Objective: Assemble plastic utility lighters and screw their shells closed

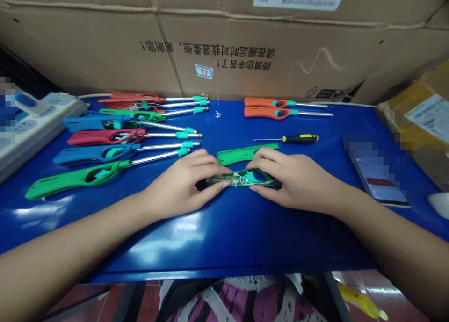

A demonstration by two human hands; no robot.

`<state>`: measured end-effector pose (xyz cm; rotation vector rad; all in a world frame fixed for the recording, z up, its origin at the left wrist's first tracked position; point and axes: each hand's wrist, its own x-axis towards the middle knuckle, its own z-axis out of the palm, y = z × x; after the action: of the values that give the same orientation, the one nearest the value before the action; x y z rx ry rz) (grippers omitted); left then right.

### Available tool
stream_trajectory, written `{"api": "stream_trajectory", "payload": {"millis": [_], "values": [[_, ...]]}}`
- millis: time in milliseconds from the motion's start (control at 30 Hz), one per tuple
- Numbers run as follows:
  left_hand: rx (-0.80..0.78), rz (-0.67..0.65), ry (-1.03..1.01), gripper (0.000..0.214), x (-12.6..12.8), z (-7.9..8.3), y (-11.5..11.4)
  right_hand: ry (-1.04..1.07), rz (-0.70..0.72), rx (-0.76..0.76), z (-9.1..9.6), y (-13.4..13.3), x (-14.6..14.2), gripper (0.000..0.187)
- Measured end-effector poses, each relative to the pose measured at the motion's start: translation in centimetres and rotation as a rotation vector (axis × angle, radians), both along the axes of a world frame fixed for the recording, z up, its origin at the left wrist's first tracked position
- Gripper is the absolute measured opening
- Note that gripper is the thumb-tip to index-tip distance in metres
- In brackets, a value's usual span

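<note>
Clamping open green lighter shell mid-frame with left hand and right hand fingertips; probably worth keeping white wires tucked, pressing evenly.

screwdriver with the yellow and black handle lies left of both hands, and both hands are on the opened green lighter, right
Not left: in the head view the screwdriver lies just beyond the right hand, near the two orange lighters. Both hands, the left hand too, are on the opened green lighter.
</note>
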<state>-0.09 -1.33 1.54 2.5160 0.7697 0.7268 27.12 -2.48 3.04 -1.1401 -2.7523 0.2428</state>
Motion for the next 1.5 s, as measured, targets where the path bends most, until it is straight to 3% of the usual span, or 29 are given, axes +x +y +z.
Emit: {"api": "stream_trajectory", "payload": {"millis": [600,867,1167,1500], "values": [[-0.05,0.091,0.013,0.018,0.0,-0.4,-0.2,0.0,-0.013,-0.016,-0.1,-0.1,-0.1,0.032],[-0.083,0.117,0.001,0.016,0.1,-0.3,-0.4,0.001,0.018,0.06,-0.4,0.0,-0.3,0.032],[0.132,0.026,0.132,0.022,-0.2,0.4,-0.9,-0.006,0.005,0.03,-0.3,-0.1,-0.3,0.032],[0.19,-0.005,0.222,0.024,-0.2,0.1,-0.5,-0.012,0.011,0.014,-0.2,-0.1,-0.4,0.033]]}}
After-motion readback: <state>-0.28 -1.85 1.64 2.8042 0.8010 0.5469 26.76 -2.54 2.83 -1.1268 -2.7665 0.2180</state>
